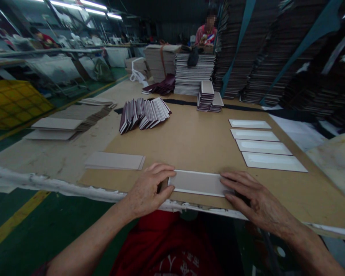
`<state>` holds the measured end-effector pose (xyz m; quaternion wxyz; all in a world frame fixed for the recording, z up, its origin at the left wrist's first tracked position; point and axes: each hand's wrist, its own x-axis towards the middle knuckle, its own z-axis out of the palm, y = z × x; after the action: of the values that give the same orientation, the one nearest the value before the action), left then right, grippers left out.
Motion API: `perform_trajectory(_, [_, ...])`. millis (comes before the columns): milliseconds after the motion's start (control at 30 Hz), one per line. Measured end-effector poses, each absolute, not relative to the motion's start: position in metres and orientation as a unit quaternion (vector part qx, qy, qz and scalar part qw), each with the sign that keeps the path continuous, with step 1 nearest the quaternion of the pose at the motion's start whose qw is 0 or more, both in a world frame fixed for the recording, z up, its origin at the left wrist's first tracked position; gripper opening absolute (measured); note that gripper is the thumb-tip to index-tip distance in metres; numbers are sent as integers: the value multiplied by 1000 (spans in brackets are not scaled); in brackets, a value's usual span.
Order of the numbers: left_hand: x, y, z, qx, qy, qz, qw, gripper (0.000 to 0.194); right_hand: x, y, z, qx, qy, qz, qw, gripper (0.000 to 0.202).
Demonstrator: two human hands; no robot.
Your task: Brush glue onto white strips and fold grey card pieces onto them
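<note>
A grey rectangular board with a white border (199, 183) lies flat near the table's front edge. My left hand (152, 188) grips its left end, thumb at the near corner and fingers at the far corner. At the right end my right hand (251, 195) holds it the same way, fingers on top of the far edge and thumb below. Left of my left hand rests a small stack of grey boards (115, 160). Four white panels with dark edges (274, 161) lie in a column at the right.
Behind are a leaning row of dark-and-white pieces (143, 114), a small stack (206, 96) and a tall board stack (194, 74). Larger grey boards (57, 123) lie at the left of the table (186, 138). A person (206, 35) is at the back.
</note>
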<state>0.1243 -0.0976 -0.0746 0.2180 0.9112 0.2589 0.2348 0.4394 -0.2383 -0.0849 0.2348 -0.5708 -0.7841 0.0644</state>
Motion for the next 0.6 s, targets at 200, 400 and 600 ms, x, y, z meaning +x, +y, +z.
perform_trajectory(200, [122, -100, -76, 923, 247, 227, 190, 26, 435, -241, -84, -571, -801, -10, 179, 37])
perform_trajectory(400, [129, -109, -67, 956, 223, 166, 93, 27, 417, -236, -72, -563, -815, -52, 125, 30])
perform_trajectory(600, [125, -106, -75, 969, 202, 128, 64, 35, 412, -243, -79, -566, -814, -87, 94, 44])
